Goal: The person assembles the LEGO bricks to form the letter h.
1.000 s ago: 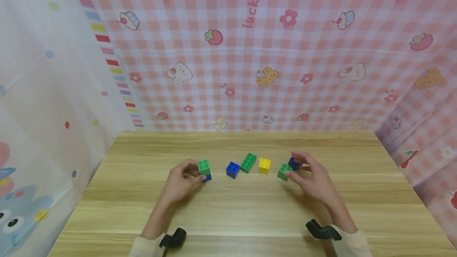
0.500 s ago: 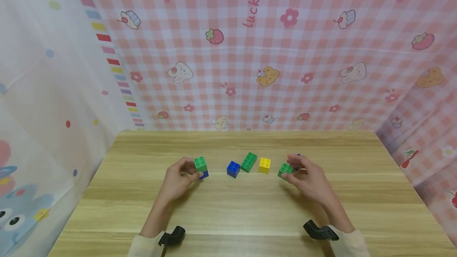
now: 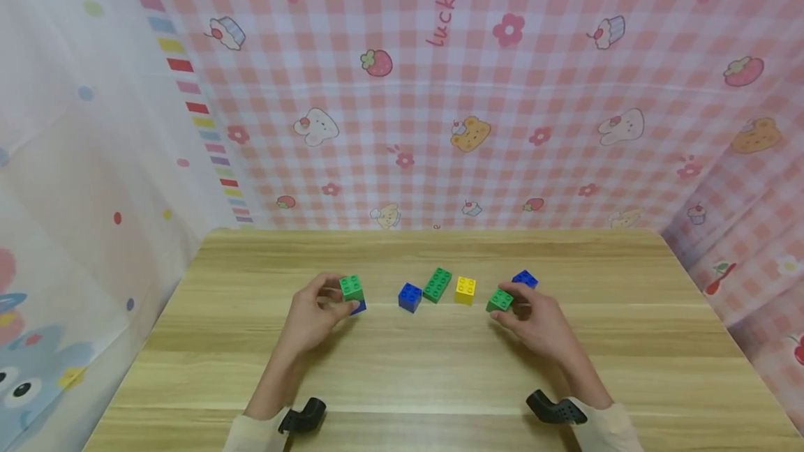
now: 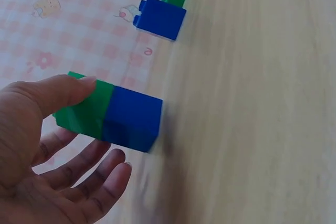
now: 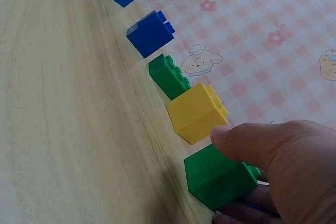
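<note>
In the head view my left hand pinches a stack of two toy building bricks, a green brick on top of a blue brick. The thumb lies across the green side in the left wrist view, with the other fingers behind and below. My right hand has thumb and fingers around another square green brick, whose studs face up. Just behind that hand stands a second blue brick, partly covered by the fingers.
Between the hands are a blue brick, a long green brick and a yellow brick on the wooden table. A pink checked cloth hangs behind the table's far edge.
The right fingers have come off the blue brick, which stays on the table, and closed in around the green brick. The left hand has shifted slightly left and away with its stack.
</note>
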Demonstrator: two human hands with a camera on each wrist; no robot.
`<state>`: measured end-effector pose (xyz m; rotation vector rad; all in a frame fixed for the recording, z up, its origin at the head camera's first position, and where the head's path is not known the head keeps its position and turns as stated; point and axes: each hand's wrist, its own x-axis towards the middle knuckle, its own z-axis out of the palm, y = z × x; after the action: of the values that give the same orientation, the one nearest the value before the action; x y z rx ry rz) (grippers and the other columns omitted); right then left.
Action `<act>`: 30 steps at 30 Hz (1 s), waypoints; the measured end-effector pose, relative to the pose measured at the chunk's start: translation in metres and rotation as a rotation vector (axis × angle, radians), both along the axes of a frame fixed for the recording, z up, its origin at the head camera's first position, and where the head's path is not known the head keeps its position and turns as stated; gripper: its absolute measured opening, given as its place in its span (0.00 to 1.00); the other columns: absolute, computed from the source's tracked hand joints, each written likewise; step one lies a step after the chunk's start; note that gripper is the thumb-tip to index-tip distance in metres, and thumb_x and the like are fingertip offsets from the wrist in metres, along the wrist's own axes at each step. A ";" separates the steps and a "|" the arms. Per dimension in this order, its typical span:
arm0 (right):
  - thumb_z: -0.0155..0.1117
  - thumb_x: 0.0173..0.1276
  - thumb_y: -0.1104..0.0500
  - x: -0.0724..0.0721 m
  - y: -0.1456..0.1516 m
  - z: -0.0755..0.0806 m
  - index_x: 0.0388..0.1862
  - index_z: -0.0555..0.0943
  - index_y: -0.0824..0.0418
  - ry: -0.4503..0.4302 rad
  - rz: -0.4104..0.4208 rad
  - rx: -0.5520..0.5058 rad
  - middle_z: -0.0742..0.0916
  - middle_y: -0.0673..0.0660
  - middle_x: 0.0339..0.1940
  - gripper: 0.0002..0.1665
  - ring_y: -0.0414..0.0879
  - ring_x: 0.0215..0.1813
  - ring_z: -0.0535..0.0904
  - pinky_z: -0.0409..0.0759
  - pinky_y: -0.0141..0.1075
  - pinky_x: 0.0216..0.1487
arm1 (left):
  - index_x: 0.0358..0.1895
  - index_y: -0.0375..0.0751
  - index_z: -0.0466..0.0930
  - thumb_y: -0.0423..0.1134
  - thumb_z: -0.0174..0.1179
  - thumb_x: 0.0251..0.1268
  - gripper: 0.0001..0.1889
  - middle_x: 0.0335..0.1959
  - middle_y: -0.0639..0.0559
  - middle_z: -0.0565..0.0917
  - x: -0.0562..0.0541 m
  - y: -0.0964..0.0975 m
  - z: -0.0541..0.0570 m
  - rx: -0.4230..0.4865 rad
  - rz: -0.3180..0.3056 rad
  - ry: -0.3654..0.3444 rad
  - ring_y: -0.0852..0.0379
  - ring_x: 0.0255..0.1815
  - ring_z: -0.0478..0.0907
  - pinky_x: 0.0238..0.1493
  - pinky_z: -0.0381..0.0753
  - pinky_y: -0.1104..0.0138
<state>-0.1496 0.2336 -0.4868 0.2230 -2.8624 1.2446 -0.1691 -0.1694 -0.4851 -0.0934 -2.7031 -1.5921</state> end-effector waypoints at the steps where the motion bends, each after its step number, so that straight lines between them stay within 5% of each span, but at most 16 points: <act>1: 0.74 0.68 0.54 0.000 0.000 -0.001 0.67 0.77 0.63 0.003 -0.003 0.003 0.88 0.62 0.53 0.32 0.60 0.55 0.86 0.87 0.52 0.57 | 0.61 0.45 0.78 0.39 0.75 0.59 0.26 0.51 0.46 0.84 0.000 0.001 0.002 0.001 -0.002 0.017 0.49 0.52 0.81 0.48 0.83 0.67; 9: 0.73 0.69 0.54 -0.001 -0.004 -0.007 0.64 0.80 0.58 0.000 -0.035 0.035 0.88 0.63 0.51 0.27 0.58 0.54 0.86 0.87 0.53 0.55 | 0.58 0.40 0.80 0.36 0.77 0.56 0.26 0.56 0.43 0.84 0.007 0.009 0.019 -0.069 0.007 0.324 0.44 0.57 0.79 0.51 0.85 0.53; 15: 0.73 0.69 0.54 0.000 -0.006 -0.009 0.64 0.80 0.57 -0.026 -0.050 0.033 0.89 0.61 0.50 0.26 0.54 0.52 0.85 0.87 0.49 0.52 | 0.57 0.40 0.81 0.34 0.77 0.55 0.25 0.53 0.47 0.85 0.012 0.019 0.032 -0.084 0.007 0.512 0.50 0.53 0.80 0.48 0.87 0.56; 21: 0.74 0.68 0.55 0.000 -0.005 -0.008 0.62 0.81 0.57 -0.038 -0.055 0.023 0.88 0.60 0.48 0.25 0.51 0.49 0.85 0.86 0.43 0.49 | 0.55 0.39 0.81 0.30 0.77 0.55 0.23 0.52 0.47 0.85 0.016 0.033 0.036 0.017 -0.068 0.535 0.49 0.47 0.83 0.48 0.90 0.56; 30: 0.75 0.67 0.54 0.001 -0.003 -0.007 0.59 0.82 0.56 -0.080 -0.057 -0.004 0.88 0.55 0.44 0.23 0.47 0.46 0.82 0.82 0.37 0.46 | 0.56 0.43 0.80 0.32 0.75 0.58 0.22 0.54 0.50 0.84 0.021 0.061 0.026 0.097 -0.203 0.486 0.52 0.55 0.82 0.50 0.90 0.53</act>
<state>-0.1490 0.2309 -0.4935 0.0933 -2.9100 1.2782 -0.1486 -0.1088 -0.4593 -0.6770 -2.2960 -1.4966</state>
